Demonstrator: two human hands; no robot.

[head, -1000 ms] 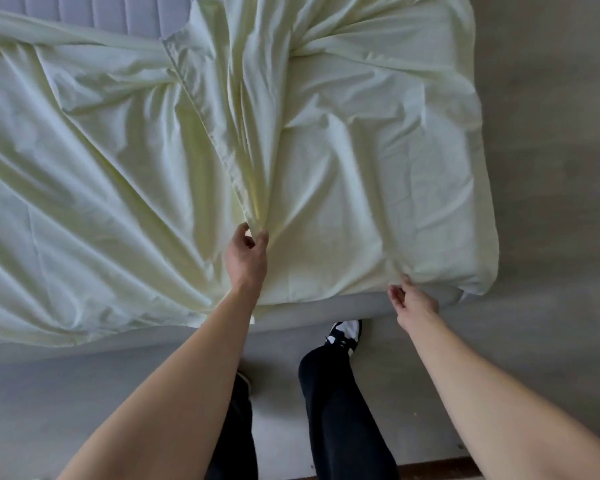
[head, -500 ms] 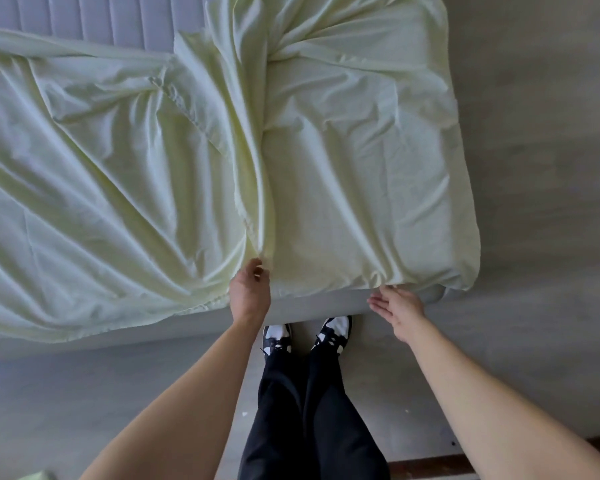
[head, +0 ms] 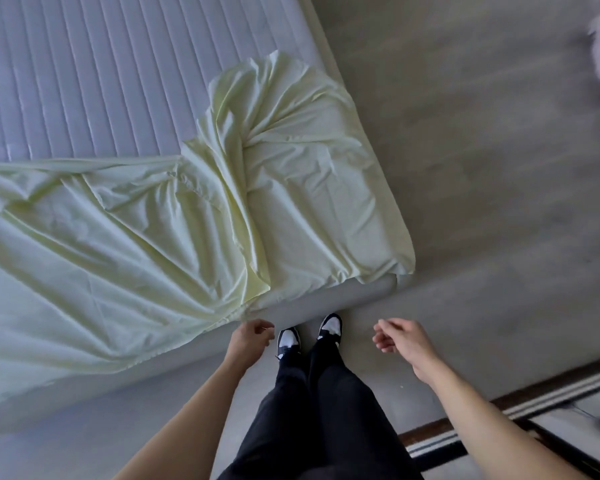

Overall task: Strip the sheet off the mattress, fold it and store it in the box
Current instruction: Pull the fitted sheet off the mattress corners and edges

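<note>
Head view: sheet point(head: 146, 237) cut off at left edge.

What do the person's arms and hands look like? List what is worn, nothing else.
Both forearms are bare to the frame's bottom edge: no sleeves show. The left hand and right hand carry no gloves, and no rings, watch or bands are visible. Lower down, the person wears black trousers and black-and-white sneakers.

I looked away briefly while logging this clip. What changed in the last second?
The left hand let go of the pale yellow cotton sheet; the right hand drew back from its edge. The sheet remains bunched on the quilted white mattress.
</note>
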